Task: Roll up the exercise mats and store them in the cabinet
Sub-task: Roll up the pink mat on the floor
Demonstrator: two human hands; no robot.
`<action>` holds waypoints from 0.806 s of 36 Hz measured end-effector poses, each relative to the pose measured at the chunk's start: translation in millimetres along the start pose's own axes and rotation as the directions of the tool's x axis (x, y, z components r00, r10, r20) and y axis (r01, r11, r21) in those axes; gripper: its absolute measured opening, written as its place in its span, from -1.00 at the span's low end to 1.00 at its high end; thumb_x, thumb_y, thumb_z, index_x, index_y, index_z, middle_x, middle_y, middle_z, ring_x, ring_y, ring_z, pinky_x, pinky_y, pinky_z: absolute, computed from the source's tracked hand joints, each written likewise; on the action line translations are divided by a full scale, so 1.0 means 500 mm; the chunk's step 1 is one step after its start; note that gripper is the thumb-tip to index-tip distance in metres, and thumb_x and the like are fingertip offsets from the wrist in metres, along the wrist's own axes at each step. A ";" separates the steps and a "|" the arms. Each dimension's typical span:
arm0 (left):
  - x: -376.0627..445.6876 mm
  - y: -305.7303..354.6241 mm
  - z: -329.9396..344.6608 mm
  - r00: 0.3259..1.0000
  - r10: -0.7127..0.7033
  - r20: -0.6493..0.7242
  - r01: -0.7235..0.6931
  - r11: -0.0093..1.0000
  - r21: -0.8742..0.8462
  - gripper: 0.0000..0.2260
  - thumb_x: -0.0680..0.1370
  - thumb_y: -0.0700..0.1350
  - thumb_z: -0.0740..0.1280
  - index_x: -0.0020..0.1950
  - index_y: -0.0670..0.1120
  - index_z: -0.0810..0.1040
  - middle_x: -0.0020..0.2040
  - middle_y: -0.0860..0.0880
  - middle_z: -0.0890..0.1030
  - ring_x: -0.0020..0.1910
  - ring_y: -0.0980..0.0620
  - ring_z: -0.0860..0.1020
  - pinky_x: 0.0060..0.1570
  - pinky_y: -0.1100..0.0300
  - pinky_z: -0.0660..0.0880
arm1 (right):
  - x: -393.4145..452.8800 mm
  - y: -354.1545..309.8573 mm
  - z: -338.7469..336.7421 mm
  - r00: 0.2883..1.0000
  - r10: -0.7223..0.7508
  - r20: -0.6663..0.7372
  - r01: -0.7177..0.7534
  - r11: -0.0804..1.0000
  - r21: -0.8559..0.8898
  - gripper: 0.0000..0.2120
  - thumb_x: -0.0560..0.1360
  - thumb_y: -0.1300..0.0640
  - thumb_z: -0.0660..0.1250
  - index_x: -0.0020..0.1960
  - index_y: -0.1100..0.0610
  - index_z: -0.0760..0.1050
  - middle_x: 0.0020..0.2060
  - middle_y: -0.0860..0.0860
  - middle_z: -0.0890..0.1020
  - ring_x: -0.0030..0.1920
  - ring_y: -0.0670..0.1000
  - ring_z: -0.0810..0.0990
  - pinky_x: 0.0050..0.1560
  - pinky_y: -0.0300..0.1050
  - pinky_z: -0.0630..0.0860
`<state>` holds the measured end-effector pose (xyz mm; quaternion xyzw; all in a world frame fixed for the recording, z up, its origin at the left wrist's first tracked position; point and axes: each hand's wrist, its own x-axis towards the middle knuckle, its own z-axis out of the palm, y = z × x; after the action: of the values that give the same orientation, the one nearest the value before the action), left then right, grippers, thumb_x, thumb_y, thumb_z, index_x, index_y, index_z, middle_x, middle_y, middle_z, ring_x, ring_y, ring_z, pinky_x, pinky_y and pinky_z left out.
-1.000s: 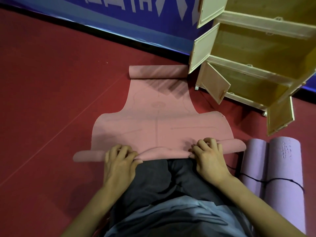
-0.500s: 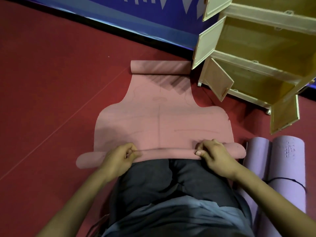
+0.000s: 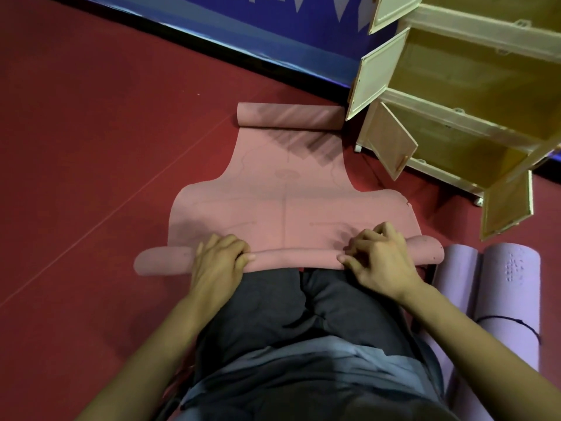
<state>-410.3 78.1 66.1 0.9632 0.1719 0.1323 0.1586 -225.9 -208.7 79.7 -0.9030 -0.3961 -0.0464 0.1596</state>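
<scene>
A pink exercise mat (image 3: 285,208) lies flat on the red floor in front of my knees. Its near edge is rolled into a thin tube and its far end curls up by the cabinet. My left hand (image 3: 218,259) grips the tube left of centre, fingers curled over it. On the right part of the tube, my right hand (image 3: 379,256) holds it with curled fingers. A rolled purple mat (image 3: 510,296), tied with a dark cord, lies at my right. The wooden cabinet (image 3: 455,95) stands at the upper right, doors open.
An open lower cabinet door (image 3: 391,141) juts out beside the pink mat's far right. Another open door (image 3: 507,205) hangs above the purple roll. A blue wall banner (image 3: 243,28) runs along the back. Red floor (image 3: 91,147) stretches out to the left.
The near edge has been turned over into a tight tube. Both hands moved from pressing the flat edge to gripping the roll, and the roll has shifted slightly forward.
</scene>
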 end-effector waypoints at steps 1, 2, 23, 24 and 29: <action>-0.004 0.000 0.000 1.000 0.015 -0.009 -0.015 1.000 0.021 -0.76 0.60 0.12 0.26 -0.14 0.05 0.61 -0.15 0.15 0.58 -0.10 -0.02 0.43 -0.04 0.02 0.33 | -0.007 0.000 -0.003 1.000 -0.002 0.010 0.002 1.000 -0.023 -0.61 0.37 -0.34 0.37 -0.18 -0.03 0.66 -0.19 -0.15 0.61 -0.08 0.09 0.37 -0.09 0.02 0.40; -0.006 -0.001 -0.001 1.000 0.026 -0.005 -0.026 0.999 0.034 -0.72 0.59 0.17 0.21 -0.12 0.06 0.63 -0.14 0.16 0.60 -0.09 -0.01 0.44 -0.03 0.03 0.34 | -0.013 -0.002 -0.006 0.999 0.002 0.032 0.000 0.999 -0.048 -0.58 0.31 -0.37 0.43 -0.13 -0.03 0.68 -0.15 -0.14 0.61 -0.06 0.11 0.39 -0.07 0.01 0.37; 0.100 0.005 -0.009 0.944 -0.004 0.330 -0.055 0.984 0.167 -0.35 0.55 0.24 -0.21 0.04 0.04 0.65 0.02 0.07 0.62 0.09 -0.07 0.47 0.05 0.04 0.20 | 0.047 -0.016 0.026 0.980 0.189 0.066 -0.180 0.976 -0.121 -0.65 0.58 -0.09 0.18 -0.12 0.05 0.67 -0.14 -0.03 0.64 0.01 0.19 0.44 -0.05 0.03 0.27; 0.113 0.005 -0.011 0.932 -0.024 0.361 -0.038 0.986 0.162 -0.38 0.58 0.24 -0.18 0.04 0.04 0.65 0.05 0.05 0.64 0.12 -0.09 0.49 0.06 0.04 0.21 | 0.056 -0.011 0.026 0.972 0.212 0.103 -0.201 0.974 -0.106 -0.61 0.60 -0.11 0.13 -0.09 0.04 0.67 -0.10 -0.03 0.65 0.03 0.18 0.43 -0.04 0.02 0.24; 0.157 -0.002 -0.009 0.901 -0.116 0.418 0.103 0.993 0.053 -0.54 0.70 0.10 0.16 -0.37 -0.03 0.34 -0.34 0.01 0.51 -0.15 -0.19 0.49 0.01 0.00 0.38 | 0.092 0.006 0.027 0.923 0.311 0.225 -0.319 0.948 0.000 -0.67 0.66 -0.14 0.16 0.04 0.08 0.55 0.02 0.07 0.67 0.14 0.20 0.44 0.06 0.05 0.28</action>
<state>-340.9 109.4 85.4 0.9601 0.1896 -0.0900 0.1849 -193.1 -174.0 75.9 -0.9513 -0.2619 0.0885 0.1361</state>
